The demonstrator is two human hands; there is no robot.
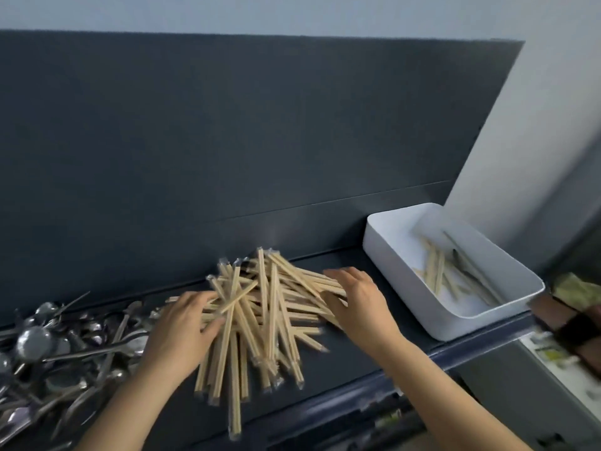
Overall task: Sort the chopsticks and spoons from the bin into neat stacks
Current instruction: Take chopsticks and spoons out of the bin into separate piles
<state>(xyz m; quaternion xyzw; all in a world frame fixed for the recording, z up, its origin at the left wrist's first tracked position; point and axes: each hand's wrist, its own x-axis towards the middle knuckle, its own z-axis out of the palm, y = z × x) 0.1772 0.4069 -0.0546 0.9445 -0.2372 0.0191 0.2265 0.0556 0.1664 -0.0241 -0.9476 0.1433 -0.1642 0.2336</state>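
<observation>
A loose, crisscrossed pile of wrapped wooden chopsticks lies in the middle of the dark table. My left hand rests on the pile's left side, fingers spread and fairly straight. On the pile's right side my right hand presses flat with its fingers extended. A heap of metal spoons lies at the left. The white bin at the right holds a few chopsticks and spoons.
A dark panel rises behind the table. The table's front edge runs diagonally toward the lower left. Past the bin, at the far right, lie blurred brown and green items.
</observation>
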